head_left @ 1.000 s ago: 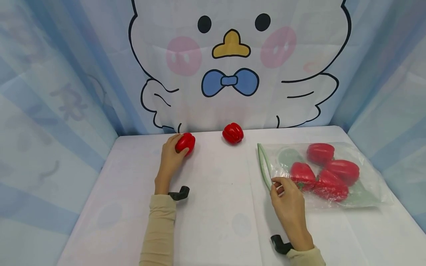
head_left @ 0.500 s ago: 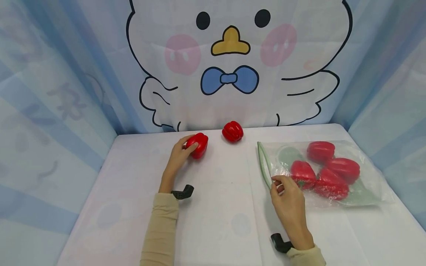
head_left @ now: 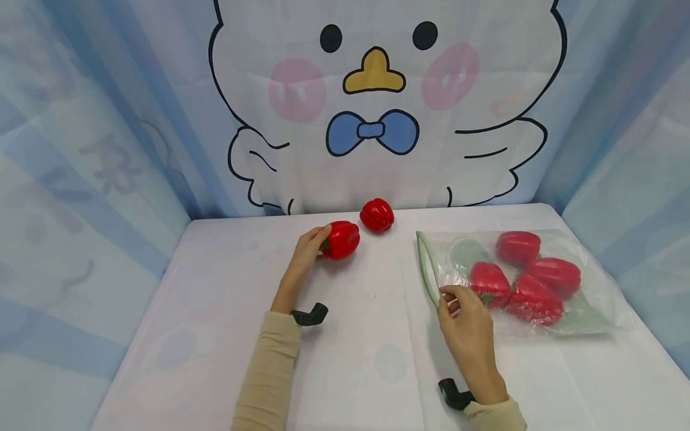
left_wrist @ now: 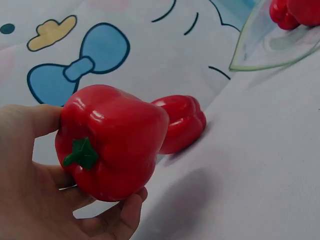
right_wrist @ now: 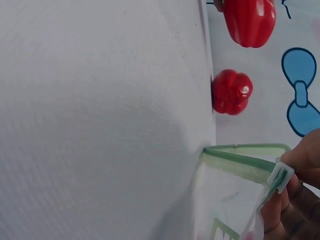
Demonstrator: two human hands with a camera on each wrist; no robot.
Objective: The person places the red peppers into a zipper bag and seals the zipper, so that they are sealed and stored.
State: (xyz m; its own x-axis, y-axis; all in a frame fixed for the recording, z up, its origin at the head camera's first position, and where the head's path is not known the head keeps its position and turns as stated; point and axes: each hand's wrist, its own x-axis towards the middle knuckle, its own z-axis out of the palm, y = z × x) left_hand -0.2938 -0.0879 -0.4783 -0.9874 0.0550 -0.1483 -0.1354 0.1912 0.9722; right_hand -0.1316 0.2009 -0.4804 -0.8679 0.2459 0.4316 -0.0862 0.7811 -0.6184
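Note:
My left hand (head_left: 303, 254) grips a red bell pepper (head_left: 344, 240) above the table. In the left wrist view, its green stem (left_wrist: 82, 154) faces the camera, thumb at one side and fingers beneath. Another red bell pepper (head_left: 377, 215) lies at the table's back edge, just beyond the held one. My right hand (head_left: 470, 338) pinches the green-edged mouth of a clear zip bag (head_left: 598, 314), at a small white slider (right_wrist: 281, 177) seen in the right wrist view. The mouth gapes to the left. Several red bell peppers (head_left: 555, 277) lie inside the bag.
A white cloth covers the table (head_left: 372, 359). Behind it hangs a curtain (head_left: 372, 173) with a cartoon bird, and blue-white curtains flank both sides. A black wrist mount (head_left: 310, 314) sits on each wrist.
My left hand has carried its bell pepper rightward, toward the loose one, and turned it so the stem end points left. The right hand stays at the bag's mouth.

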